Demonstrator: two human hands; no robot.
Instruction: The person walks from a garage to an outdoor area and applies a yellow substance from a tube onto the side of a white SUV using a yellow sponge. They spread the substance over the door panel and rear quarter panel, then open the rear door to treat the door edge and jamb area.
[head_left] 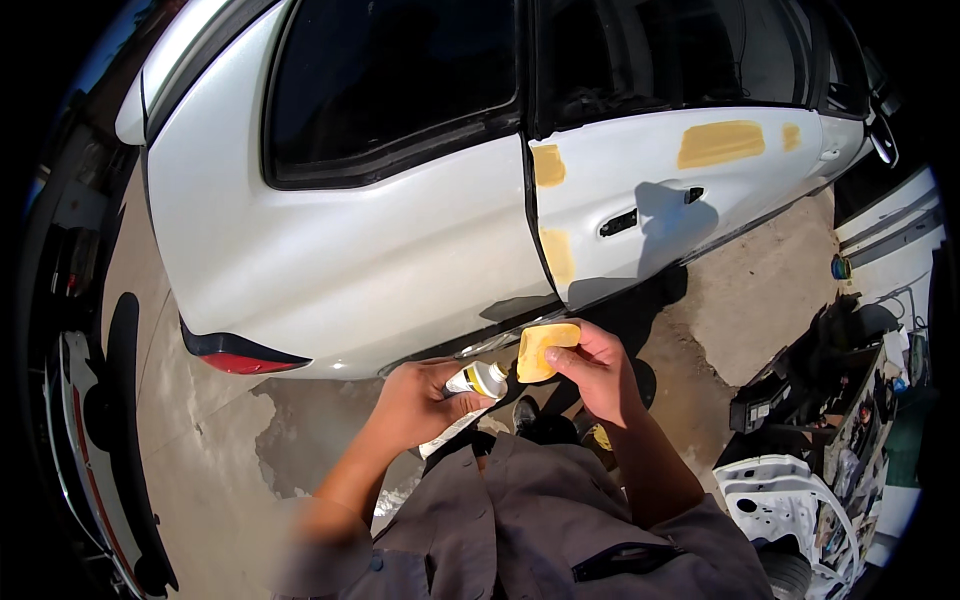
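Four yellow patches (pixel 720 145) are noted on the door (pixel 620 180) of a white car (pixel 390 270), which fills the upper part of the frame. Two lie along the door's left edge at the upper centre; a large one and a small one lie below the window (pixel 675 50) at the upper right. Two dark openings (pixel 618 223) sit in the door, with a shadow (pixel 672 235) over and beside the right-hand one.

Left hand (pixel 418 402), lower centre of the frame: fingers clamped around a white tube (pixel 472 380) with a yellow and dark label. The tube is tilted, its narrow end towards the upper right.

Right hand (pixel 598 372), just right of centre: fingers closed on a flat yellow spreader (pixel 535 350), thumb on its near face. The spreader is just beside the tube's narrow end; contact between them cannot be confirmed.

A red tail light (pixel 250 358) is at the lower left of the car. Wet ground (pixel 320 440) shows at lower left of centre. A loose white door panel (pixel 780 490) and assorted clutter (pixel 850 390) occupy the lower right. The person's grey shirt (pixel 550 520) fills the bottom centre.
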